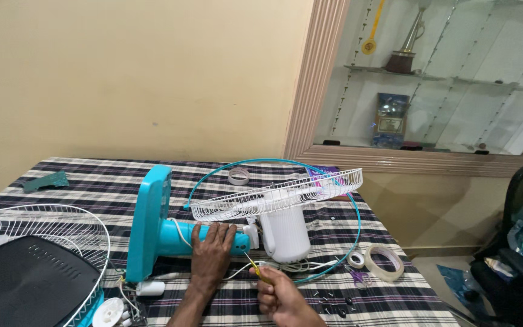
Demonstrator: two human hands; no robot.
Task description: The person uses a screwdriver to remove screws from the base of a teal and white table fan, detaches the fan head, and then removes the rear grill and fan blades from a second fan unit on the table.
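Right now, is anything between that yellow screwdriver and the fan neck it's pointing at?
Nothing visible blocks it. The right hand holds the yellow screwdriver, its tip just below the turquoise fan neck, which the left hand grips. White wires lie beside the tip, not across it.

1 head-worn view, angled down and forward across the checked table [80, 181], close above it, facing the wall [122, 72]
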